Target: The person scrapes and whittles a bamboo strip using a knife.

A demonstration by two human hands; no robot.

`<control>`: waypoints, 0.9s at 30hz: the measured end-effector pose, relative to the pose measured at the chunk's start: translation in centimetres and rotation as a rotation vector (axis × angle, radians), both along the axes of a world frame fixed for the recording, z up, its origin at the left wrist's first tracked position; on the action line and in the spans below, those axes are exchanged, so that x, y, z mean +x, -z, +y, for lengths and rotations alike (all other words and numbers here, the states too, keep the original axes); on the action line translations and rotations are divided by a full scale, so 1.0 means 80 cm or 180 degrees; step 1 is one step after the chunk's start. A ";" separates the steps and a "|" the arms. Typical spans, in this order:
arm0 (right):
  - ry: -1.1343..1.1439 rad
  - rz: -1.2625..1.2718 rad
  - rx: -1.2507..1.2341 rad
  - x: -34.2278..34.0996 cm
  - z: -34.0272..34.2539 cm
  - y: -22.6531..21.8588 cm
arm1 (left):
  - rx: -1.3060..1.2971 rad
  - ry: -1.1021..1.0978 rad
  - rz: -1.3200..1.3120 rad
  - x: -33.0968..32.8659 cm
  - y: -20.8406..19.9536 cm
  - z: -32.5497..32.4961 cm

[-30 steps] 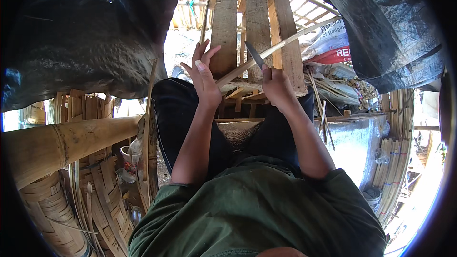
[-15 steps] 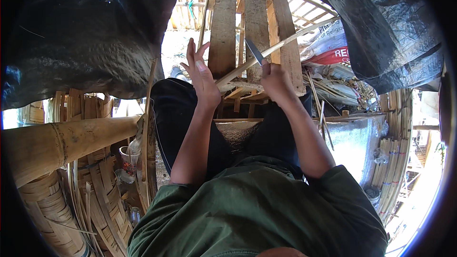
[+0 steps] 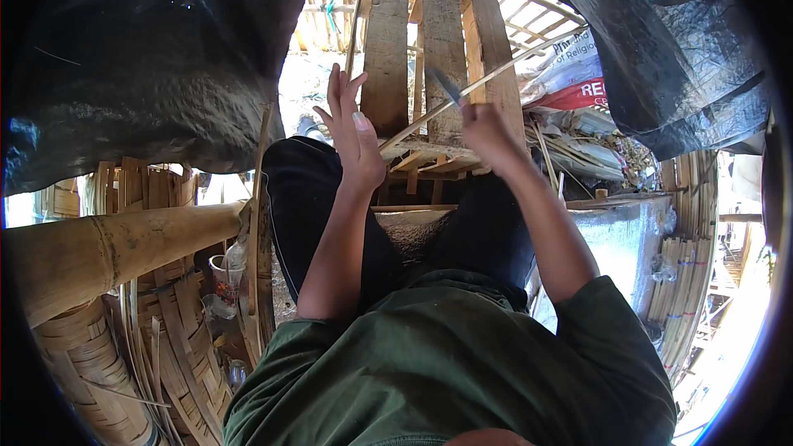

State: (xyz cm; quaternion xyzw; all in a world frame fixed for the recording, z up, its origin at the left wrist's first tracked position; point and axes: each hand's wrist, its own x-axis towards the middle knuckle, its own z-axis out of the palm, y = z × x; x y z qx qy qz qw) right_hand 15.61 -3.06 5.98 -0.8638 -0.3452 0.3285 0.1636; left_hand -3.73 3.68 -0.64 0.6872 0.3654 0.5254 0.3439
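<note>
A long, thin bamboo strip (image 3: 512, 64) slants from beside my left palm up to the far right, crossing over wooden slats. My left hand (image 3: 353, 134) is raised with its fingers spread and thumb apart. The strip's near end meets the heel of that palm; whether the hand presses on it, I cannot tell. My right hand (image 3: 493, 137), slightly blurred, is closed round the handle of a knife (image 3: 447, 86). The knife's grey blade points up and left, lying across the strip, and the fist hides its handle.
Wooden slats (image 3: 385, 49) form a bench ahead of my knees. A thick bamboo pole (image 3: 140, 249) juts in at left, above split bamboo. Black plastic sheeting (image 3: 157, 58) hangs on both sides. A printed sack (image 3: 570, 74) and bundled strips (image 3: 681, 281) lie at right.
My right hand has shifted right and slightly toward me with the knife. The strip now shows a narrower side. My left hand has barely moved.
</note>
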 end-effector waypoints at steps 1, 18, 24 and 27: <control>0.0008 -0.0014 0.0013 -0.011 -0.005 0.006 | 0.0054 -0.0015 -0.0020 0.002 0.000 0.003; -0.0427 -0.0546 0.1266 -0.057 -0.029 0.027 | -0.0069 -0.0014 -0.0049 0.002 0.005 0.002; -0.0278 -0.0325 0.0697 -0.061 -0.023 0.019 | 0.0005 -0.0007 -0.0002 0.005 0.005 0.003; -0.0410 -0.0051 0.0767 -0.059 -0.027 0.011 | 0.0061 -0.0064 -0.0025 -0.003 0.008 0.004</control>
